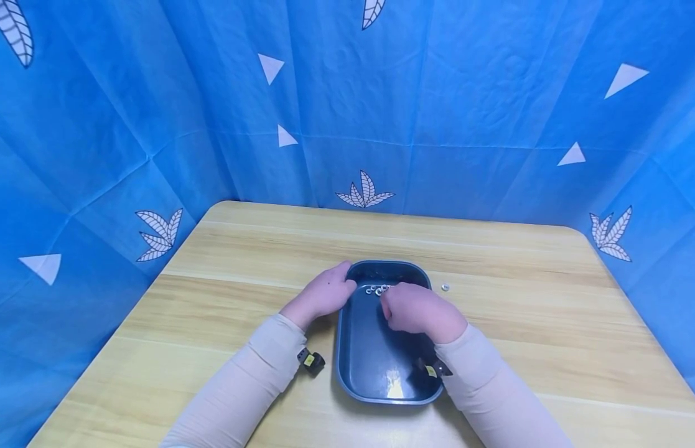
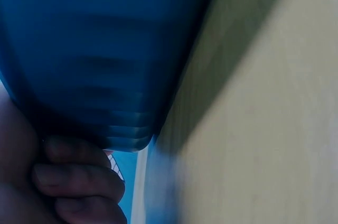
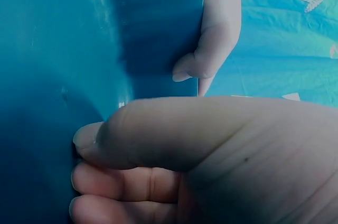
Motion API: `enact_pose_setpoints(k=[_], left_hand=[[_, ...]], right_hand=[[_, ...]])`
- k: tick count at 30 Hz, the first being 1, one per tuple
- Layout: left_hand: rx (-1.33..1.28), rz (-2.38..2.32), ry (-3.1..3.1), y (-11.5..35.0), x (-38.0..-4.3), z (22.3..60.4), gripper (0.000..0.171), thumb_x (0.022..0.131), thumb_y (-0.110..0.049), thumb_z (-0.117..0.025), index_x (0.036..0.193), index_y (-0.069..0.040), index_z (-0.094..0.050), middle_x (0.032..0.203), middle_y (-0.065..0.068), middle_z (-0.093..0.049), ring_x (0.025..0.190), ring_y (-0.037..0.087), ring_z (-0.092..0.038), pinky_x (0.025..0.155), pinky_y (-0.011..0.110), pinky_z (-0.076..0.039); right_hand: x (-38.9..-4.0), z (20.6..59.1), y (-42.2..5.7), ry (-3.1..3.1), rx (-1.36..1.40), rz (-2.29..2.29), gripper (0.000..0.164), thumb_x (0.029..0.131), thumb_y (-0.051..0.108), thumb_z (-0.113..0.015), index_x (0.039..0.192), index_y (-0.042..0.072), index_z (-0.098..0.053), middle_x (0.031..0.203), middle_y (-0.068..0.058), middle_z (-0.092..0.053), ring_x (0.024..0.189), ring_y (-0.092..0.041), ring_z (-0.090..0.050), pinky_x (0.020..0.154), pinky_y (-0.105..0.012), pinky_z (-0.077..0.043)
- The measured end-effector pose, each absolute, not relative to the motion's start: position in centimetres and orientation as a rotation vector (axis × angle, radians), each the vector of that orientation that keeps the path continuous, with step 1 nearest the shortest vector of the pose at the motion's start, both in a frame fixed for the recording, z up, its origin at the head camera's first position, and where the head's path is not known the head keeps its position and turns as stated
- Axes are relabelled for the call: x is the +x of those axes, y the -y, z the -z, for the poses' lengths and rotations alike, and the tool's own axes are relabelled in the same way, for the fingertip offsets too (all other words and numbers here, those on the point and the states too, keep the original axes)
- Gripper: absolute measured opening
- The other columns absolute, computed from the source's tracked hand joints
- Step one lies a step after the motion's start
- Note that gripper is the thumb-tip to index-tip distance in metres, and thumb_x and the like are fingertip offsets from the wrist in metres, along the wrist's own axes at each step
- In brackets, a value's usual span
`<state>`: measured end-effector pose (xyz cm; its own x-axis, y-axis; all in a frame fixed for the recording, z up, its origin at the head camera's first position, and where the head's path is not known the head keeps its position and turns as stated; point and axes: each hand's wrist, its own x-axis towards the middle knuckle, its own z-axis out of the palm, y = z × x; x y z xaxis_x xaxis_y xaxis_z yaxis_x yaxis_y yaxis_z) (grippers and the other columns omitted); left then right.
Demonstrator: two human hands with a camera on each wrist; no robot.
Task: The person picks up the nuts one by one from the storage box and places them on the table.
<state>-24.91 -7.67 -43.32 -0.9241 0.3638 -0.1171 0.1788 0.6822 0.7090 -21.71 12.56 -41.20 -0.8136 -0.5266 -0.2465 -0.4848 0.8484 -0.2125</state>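
Note:
A dark blue rectangular tray [image 1: 392, 399] lies on the table. My left hand [image 1: 328, 291] grips its left side near the far corner, thumb over the rim and fingers curled outside the wall. In the left wrist view those fingers [image 2: 79, 182] press close under the tray's ribbed side. My right hand [image 1: 417, 309] is inside the tray with bent fingers, right beside several small silver ring-shaped pieces [image 1: 379, 291]. The right wrist view shows its thumb [image 3: 153, 134] reaching past the curled fingers [image 3: 124, 182]; I cannot tell whether a piece is pinched there.
One more small silver piece [image 1: 445, 287] lies on the wooden table [image 1: 549, 298], right of the tray. Blue curtains [image 1: 470, 81] with white leaf and triangle prints hang behind and at both sides. Each wrist wears a strapped black camera [image 1: 312, 361].

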Motion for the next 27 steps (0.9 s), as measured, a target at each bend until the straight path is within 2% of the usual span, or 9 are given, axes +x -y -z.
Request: enact_pose_setpoints(k=[6,17,25,27], left_hand=[[0.443,-1.073,-2.658,7.6,-24.9,43.3,0.046,0.103,-0.024,-0.044,0.145,-0.007,-0.049,0.144,0.010,-0.055,0.136,0.029,-0.048,0.112,0.050,-0.037],[0.447,-1.086,-2.674,7.8,-25.1,43.7,0.042,0.102,-0.026,-0.045,0.140,-0.010,-0.054,0.138,0.008,-0.059,0.131,0.028,-0.052,0.110,0.051,-0.040],[0.451,-1.077,-2.686,7.8,-25.2,43.8,0.051,0.103,-0.026,-0.044,0.151,-0.005,-0.046,0.150,0.011,-0.051,0.140,0.030,-0.043,0.114,0.051,-0.036],[0.450,-1.077,-2.688,7.8,-25.2,43.8,0.050,0.104,-0.026,-0.044,0.150,-0.006,-0.047,0.148,0.010,-0.052,0.140,0.030,-0.045,0.113,0.051,-0.037]], right_hand=[[-21.7,41.2,-12.7,-2.718,-0.765,0.183,0.025,0.081,0.006,-0.066,0.063,0.019,-0.057,0.055,0.006,-0.049,0.052,-0.013,-0.049,0.053,-0.028,-0.041],[-21.8,41.2,-12.7,-2.698,-0.806,0.193,0.023,0.079,0.008,-0.068,0.063,0.020,-0.057,0.055,0.007,-0.049,0.053,-0.012,-0.049,0.053,-0.027,-0.042],[-21.5,40.2,-12.7,-2.741,-0.783,0.211,0.020,0.084,0.011,-0.069,0.071,0.022,-0.059,0.061,0.007,-0.055,0.058,-0.012,-0.054,0.058,-0.028,-0.046],[-21.4,40.0,-12.7,-2.758,-0.781,0.214,0.020,0.085,0.011,-0.069,0.072,0.022,-0.059,0.062,0.008,-0.056,0.058,-0.012,-0.054,0.059,-0.028,-0.046]])
